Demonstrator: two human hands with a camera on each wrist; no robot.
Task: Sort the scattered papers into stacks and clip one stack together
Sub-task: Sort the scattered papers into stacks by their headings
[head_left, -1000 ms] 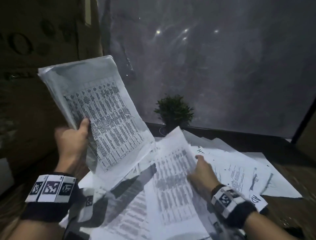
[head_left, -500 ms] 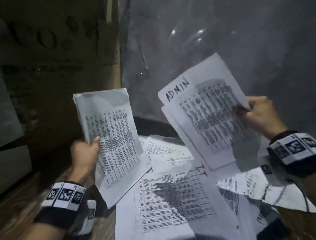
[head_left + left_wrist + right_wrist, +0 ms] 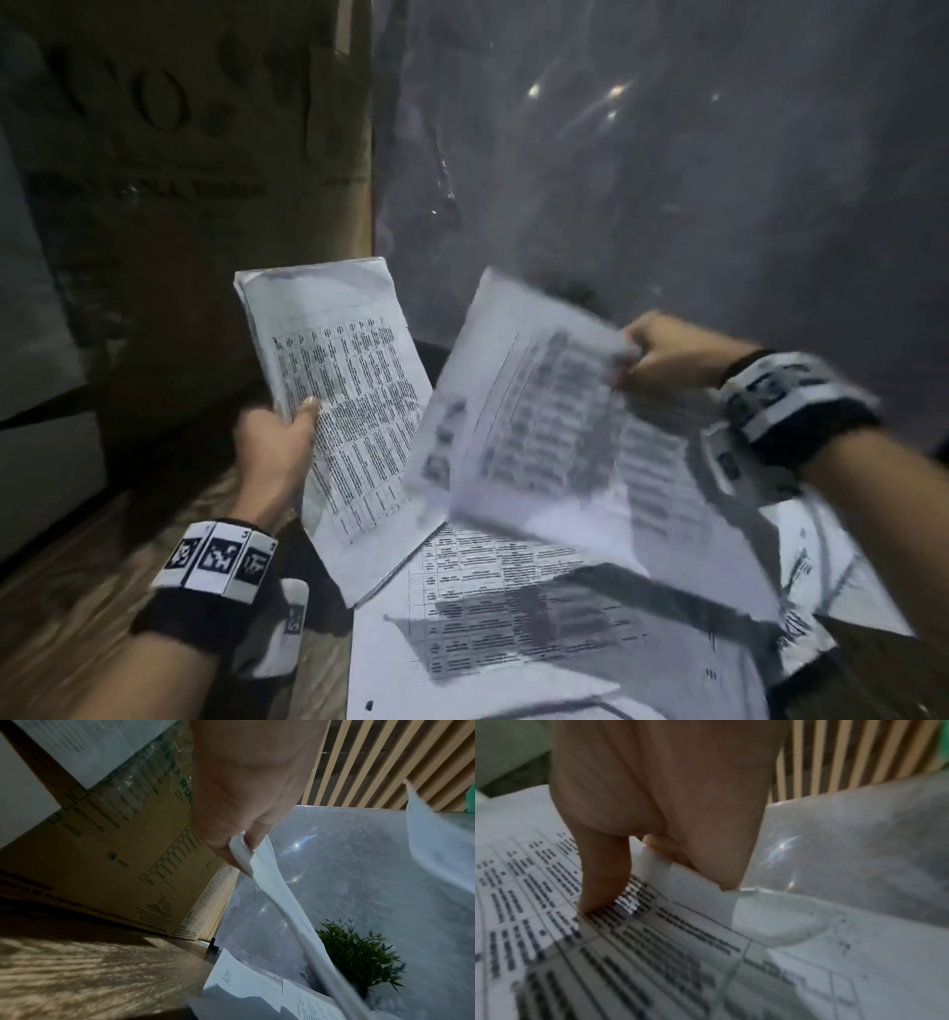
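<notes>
My left hand (image 3: 280,437) grips a thick stack of printed table sheets (image 3: 349,411) by its left edge, thumb on the front page, and holds it upright above the wooden desk (image 3: 77,606). In the left wrist view the thumb and fingers pinch that stack (image 3: 257,862). My right hand (image 3: 662,354) pinches a few printed sheets (image 3: 539,431) at their right edge and holds them tilted in the air, blurred, beside the stack. The right wrist view shows the thumb pressed on the printed page (image 3: 552,892). More printed sheets (image 3: 513,616) lie scattered flat on the desk below.
A large cardboard box (image 3: 179,205) stands at the left on the desk. A grey translucent panel (image 3: 667,180) rises behind the papers. A small green plant (image 3: 359,953) stands at the back behind the stack. Bare wood shows at the lower left.
My right hand lifted a few sheets off the scattered pile and swung them left and down toward the stack. My left hand lowered its stack and brought it toward the centre.
</notes>
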